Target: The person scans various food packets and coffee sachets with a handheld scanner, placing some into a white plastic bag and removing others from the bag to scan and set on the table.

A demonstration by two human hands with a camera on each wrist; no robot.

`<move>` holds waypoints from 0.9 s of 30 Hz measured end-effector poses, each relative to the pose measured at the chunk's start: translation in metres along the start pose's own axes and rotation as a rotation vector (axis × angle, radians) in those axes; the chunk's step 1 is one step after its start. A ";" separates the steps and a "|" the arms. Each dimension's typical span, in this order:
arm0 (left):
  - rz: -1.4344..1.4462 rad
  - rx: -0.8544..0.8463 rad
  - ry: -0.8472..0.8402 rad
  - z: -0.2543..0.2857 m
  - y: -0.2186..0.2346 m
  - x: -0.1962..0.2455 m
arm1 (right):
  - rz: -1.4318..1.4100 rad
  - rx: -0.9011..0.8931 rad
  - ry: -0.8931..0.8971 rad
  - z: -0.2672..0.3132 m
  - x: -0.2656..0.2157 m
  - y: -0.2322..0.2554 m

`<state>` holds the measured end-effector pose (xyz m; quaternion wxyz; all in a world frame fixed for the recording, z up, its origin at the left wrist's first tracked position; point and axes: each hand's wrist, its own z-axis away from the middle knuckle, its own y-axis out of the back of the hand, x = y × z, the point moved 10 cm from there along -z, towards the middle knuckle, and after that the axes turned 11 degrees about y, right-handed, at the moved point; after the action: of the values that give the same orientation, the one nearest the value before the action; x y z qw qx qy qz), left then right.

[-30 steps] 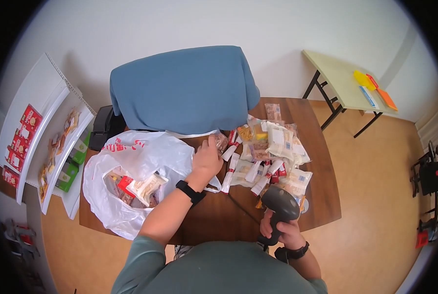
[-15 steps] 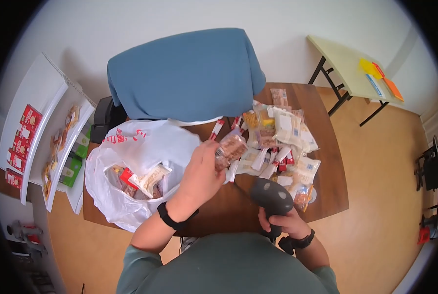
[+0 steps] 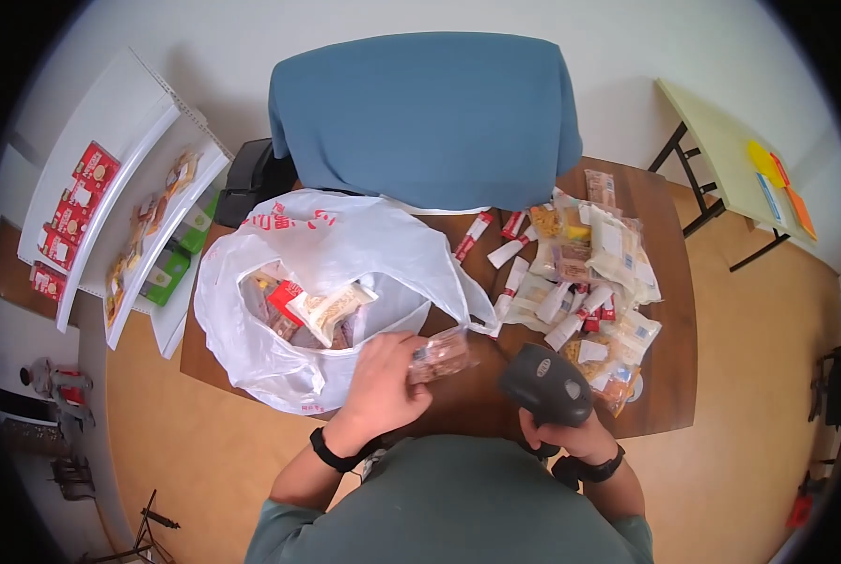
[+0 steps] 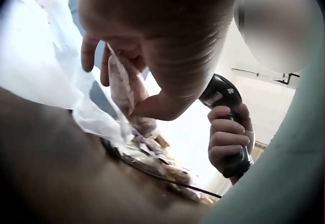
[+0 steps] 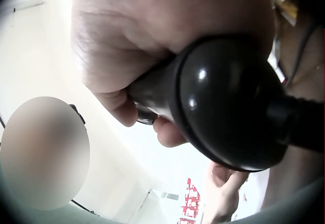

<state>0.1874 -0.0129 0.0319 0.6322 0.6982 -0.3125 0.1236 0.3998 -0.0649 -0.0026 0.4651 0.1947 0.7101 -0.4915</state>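
Note:
My left hand pinches a clear-wrapped brown snack packet over the near part of the table, just right of the white plastic bag. In the left wrist view the packet shows edge-on between thumb and fingers. My right hand grips the handle of a dark barcode scanner, its head pointing up and toward the packet. The fingers of that right hand wrap round the scanner handle in the left wrist view. Several wrapped snacks show in the bag's opening.
A pile of snack packets and red-and-white sticks covers the table's right side. Behind the bag stands a bulky object under a blue cloth. White shelves with red boxes are at left; a folding table stands back right.
My left hand has picked the brown packet off the table and brought it back toward my body, near the scanner. The scanner stays in my right hand; the head view has shifted.

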 end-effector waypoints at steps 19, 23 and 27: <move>-0.396 -0.127 0.101 0.031 -0.011 -0.059 | -0.033 0.018 0.048 0.006 0.018 0.010; -0.259 -0.061 0.180 0.032 -0.009 -0.071 | -0.034 0.070 0.083 0.009 0.017 0.014; 0.010 0.057 0.155 0.029 0.016 -0.067 | -0.013 0.111 0.080 0.009 0.016 0.016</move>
<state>0.1196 -0.0219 0.0022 0.6336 0.7028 -0.2623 0.1893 0.4077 -0.0687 -0.0248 0.4216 0.2353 0.7011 -0.5248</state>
